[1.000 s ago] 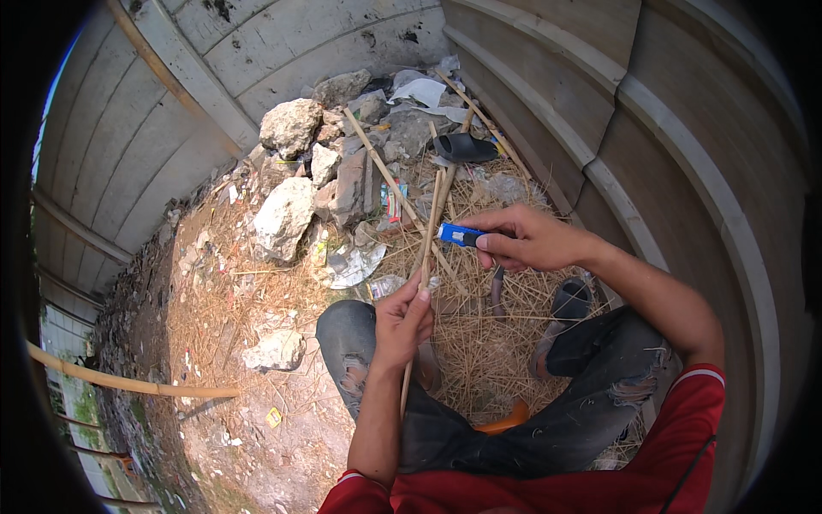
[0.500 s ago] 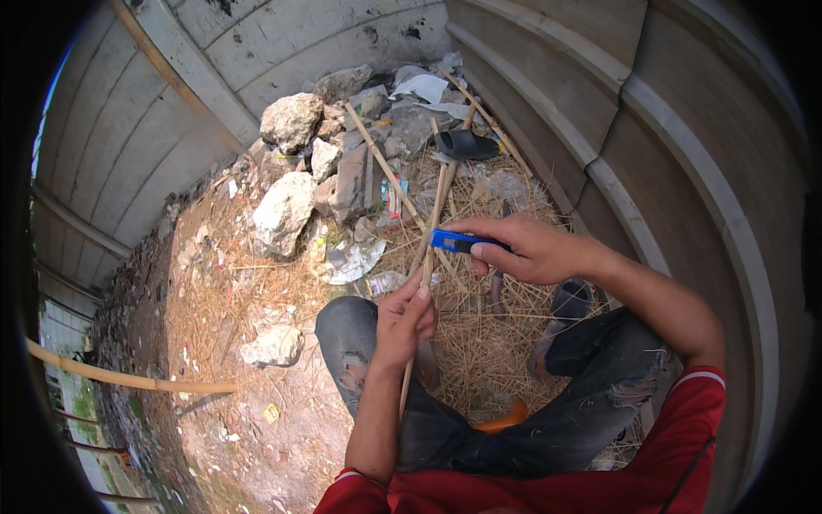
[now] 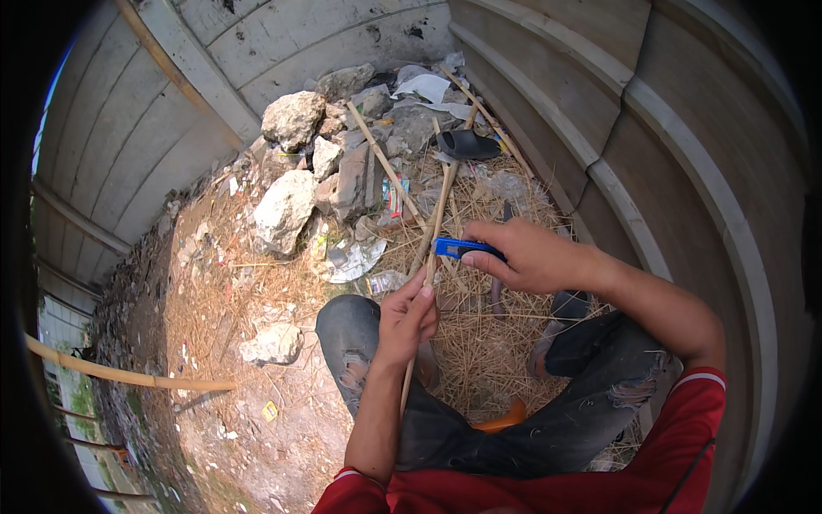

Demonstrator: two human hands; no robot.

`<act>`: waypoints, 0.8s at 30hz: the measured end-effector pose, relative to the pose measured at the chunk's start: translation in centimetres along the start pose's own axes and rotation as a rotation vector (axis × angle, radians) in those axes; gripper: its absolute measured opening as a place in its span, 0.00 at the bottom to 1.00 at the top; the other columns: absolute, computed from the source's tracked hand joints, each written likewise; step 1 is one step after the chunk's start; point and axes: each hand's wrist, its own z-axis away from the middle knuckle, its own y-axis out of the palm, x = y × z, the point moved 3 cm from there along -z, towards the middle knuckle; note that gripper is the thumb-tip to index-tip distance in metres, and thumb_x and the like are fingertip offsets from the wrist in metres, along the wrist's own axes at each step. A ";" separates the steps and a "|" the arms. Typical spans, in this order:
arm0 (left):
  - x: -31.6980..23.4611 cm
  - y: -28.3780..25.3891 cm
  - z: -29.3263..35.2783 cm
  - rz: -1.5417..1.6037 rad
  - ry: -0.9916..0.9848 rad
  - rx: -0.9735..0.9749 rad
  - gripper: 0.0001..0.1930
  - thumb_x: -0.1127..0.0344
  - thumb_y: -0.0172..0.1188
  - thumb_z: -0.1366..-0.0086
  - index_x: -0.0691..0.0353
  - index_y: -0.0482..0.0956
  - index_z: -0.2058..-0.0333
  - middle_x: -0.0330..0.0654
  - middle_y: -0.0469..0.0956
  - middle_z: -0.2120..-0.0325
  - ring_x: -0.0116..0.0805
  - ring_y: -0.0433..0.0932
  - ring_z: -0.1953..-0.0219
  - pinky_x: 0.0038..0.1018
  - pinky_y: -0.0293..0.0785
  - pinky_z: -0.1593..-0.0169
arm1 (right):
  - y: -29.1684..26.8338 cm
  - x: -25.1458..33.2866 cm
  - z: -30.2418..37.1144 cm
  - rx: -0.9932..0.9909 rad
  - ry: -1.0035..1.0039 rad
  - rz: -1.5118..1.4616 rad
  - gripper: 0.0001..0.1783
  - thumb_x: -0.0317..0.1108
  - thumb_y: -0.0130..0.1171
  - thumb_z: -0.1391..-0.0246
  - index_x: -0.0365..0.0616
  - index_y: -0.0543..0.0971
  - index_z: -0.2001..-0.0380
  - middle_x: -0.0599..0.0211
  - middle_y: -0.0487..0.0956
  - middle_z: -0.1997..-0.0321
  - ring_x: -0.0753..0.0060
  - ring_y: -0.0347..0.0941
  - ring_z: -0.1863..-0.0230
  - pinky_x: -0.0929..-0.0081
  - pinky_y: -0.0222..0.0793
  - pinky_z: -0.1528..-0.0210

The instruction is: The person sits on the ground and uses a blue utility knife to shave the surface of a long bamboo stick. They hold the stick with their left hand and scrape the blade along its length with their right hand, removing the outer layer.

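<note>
My left hand [image 3: 409,322] is closed around a slim bamboo stick [image 3: 441,206], which slants from between my legs up toward the rubble. A second stick crosses close by near the fingers, and I cannot tell whether it is held too. A blue utility knife [image 3: 449,248] with a black grip lies in my right hand [image 3: 535,254], the fingers curled round it. The knife's front end is at the stick, just above my left hand. Whether the blade touches the wood is too small to tell.
Pale rocks [image 3: 285,212] and rubble are heaped ahead. A dark slipper [image 3: 467,145] lies beyond the stick's far part. Straw [image 3: 505,343] covers the ground between my legs, with an orange object [image 3: 503,417] there. Corrugated sheeting [image 3: 676,163] rises at the right; a bamboo pole [image 3: 128,374] juts in at left.
My right hand and the knife have shifted slightly to the right and down, and the index finger is more bent. My left hand stays nearly in place on the stick.
</note>
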 end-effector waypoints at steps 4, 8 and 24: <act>0.4 -0.2 -0.1 0.010 0.002 -0.013 0.25 0.64 0.50 0.22 0.64 0.64 0.31 0.25 0.56 0.84 0.16 0.52 0.85 0.18 0.50 0.82 | 0.4 0.5 -0.1 0.013 0.052 0.123 0.14 0.40 0.56 0.33 0.39 0.73 0.59 0.46 0.79 0.76 0.36 0.78 0.70 0.47 0.71 0.66; 0.8 -0.3 0.0 -0.004 0.019 -0.012 0.25 0.65 0.50 0.22 0.64 0.64 0.31 0.24 0.56 0.84 0.15 0.52 0.85 0.18 0.49 0.82 | 0.3 0.7 0.1 0.031 0.048 0.200 0.14 0.41 0.54 0.32 0.39 0.74 0.58 0.43 0.78 0.75 0.34 0.77 0.70 0.47 0.71 0.68; 0.1 -0.3 0.0 -0.007 0.024 0.005 0.25 0.63 0.50 0.22 0.68 0.64 0.32 0.26 0.55 0.85 0.16 0.52 0.86 0.17 0.51 0.83 | -1.1 -3.1 0.1 0.016 0.220 -0.888 0.15 0.38 0.49 0.30 0.42 0.72 0.47 0.77 0.68 0.76 0.86 0.61 0.79 0.81 0.60 0.76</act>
